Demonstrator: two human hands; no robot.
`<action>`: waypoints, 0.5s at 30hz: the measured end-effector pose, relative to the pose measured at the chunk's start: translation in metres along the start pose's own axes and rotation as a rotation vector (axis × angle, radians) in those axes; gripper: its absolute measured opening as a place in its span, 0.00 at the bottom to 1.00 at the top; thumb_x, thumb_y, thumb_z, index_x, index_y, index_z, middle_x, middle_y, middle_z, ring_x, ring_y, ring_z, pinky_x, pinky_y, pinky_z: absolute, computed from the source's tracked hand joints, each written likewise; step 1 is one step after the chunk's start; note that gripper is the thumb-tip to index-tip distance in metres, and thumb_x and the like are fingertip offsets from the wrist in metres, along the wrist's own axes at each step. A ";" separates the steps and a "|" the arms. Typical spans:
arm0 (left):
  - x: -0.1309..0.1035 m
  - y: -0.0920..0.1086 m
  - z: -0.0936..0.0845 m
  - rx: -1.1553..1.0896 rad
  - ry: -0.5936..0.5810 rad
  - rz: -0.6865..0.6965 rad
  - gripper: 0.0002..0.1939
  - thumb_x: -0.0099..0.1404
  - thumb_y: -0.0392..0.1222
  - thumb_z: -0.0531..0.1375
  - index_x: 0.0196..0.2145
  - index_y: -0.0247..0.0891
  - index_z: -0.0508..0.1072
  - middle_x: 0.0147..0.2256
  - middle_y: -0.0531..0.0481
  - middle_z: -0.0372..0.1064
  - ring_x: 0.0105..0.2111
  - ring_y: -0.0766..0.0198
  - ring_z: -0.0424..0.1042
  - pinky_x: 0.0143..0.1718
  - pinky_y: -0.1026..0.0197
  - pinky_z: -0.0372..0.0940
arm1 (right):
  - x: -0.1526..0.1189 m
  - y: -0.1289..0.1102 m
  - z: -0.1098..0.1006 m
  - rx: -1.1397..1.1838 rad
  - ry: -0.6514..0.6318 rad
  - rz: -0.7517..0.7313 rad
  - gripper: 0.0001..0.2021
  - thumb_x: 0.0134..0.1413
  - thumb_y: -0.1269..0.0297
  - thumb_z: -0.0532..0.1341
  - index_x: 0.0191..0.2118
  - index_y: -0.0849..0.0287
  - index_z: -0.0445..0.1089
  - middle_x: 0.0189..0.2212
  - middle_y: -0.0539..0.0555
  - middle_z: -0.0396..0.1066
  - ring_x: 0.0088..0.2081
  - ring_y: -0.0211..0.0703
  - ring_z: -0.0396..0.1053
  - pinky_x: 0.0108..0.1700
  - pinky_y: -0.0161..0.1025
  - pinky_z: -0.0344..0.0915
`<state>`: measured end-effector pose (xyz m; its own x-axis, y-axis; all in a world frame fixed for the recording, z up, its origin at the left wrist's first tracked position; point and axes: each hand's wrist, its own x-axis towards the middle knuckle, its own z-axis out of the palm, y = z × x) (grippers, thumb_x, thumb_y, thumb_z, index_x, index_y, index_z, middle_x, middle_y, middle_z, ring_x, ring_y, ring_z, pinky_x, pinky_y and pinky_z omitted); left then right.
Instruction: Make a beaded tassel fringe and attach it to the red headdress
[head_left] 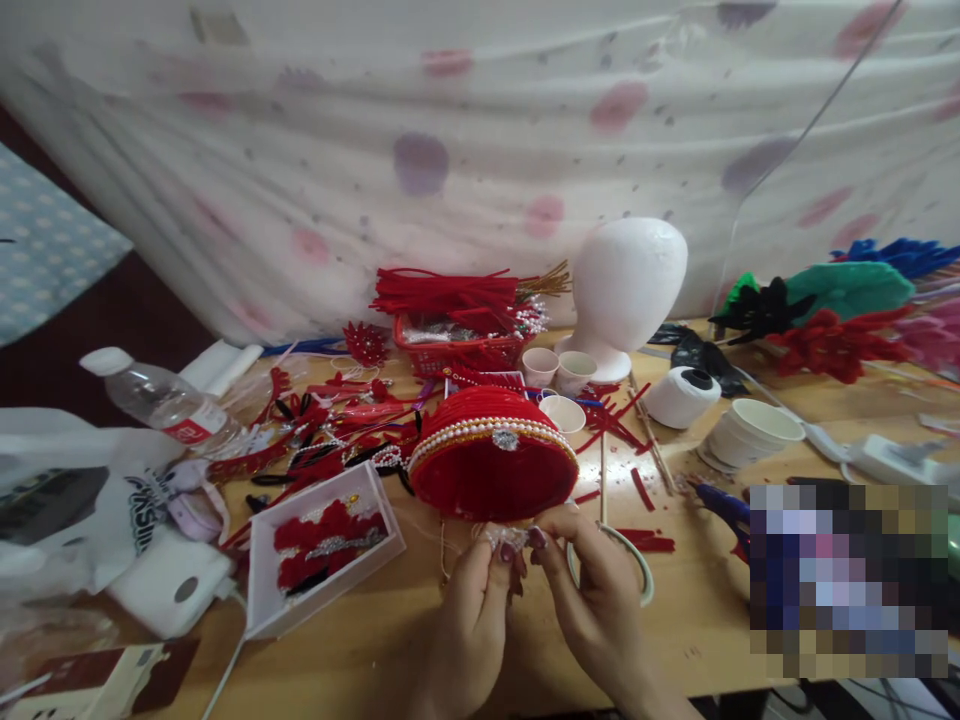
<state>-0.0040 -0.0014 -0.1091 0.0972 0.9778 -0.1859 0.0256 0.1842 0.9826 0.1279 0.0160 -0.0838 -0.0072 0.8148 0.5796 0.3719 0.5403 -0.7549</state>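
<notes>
Cluster (501,537) of pale, translucent bits is between the two hands, above the table (547,655), by the middle of its near edge. Fingers of the left hand (478,600) and right hand (589,572) pinch it from either side. Judged light, limp and easily dropped; grip best at its ends. Red cap (491,485) just beyond restricts forward travel; white tray (262,570) bounds the left; room lies toward the near edge.

Small craft workspace; whether home or shop, can't tell. Wooden table (697,625) crowded with making supplies: bundled red stems (450,292), red plastic basket (420,352), white thread spool (675,402), foam head form (626,275), fuzzy red flowers (832,345). Spotted curtain (495,120) behind; drink bottle (169,400) and paper cups (540,370) amid the clutter.
</notes>
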 end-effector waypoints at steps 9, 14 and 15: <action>0.037 0.027 0.000 -0.121 0.170 0.215 0.24 0.67 0.65 0.53 0.30 0.40 0.67 0.29 0.51 0.64 0.30 0.62 0.64 0.35 0.61 0.62 | 0.002 0.007 -0.009 0.036 -0.077 0.066 0.07 0.66 0.67 0.57 0.44 0.53 0.72 0.34 0.52 0.74 0.33 0.40 0.73 0.35 0.34 0.70; 0.054 0.036 0.002 -0.212 0.201 0.224 0.24 0.65 0.65 0.55 0.28 0.40 0.64 0.26 0.53 0.61 0.27 0.65 0.61 0.32 0.62 0.60 | -0.001 0.013 -0.016 -0.019 -0.076 0.100 0.07 0.65 0.65 0.57 0.42 0.53 0.73 0.33 0.51 0.75 0.33 0.41 0.73 0.35 0.35 0.71; 0.056 0.037 0.002 -0.229 0.202 0.224 0.24 0.65 0.65 0.54 0.28 0.40 0.64 0.26 0.54 0.60 0.26 0.65 0.60 0.31 0.62 0.59 | 0.000 0.014 -0.017 -0.021 -0.072 0.112 0.07 0.65 0.64 0.57 0.42 0.53 0.73 0.33 0.52 0.75 0.33 0.41 0.73 0.35 0.35 0.71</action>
<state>0.0044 0.0597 -0.0834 -0.1236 0.9922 0.0166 -0.1990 -0.0412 0.9791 0.1489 0.0197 -0.0894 -0.0306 0.8831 0.4681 0.3934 0.4412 -0.8066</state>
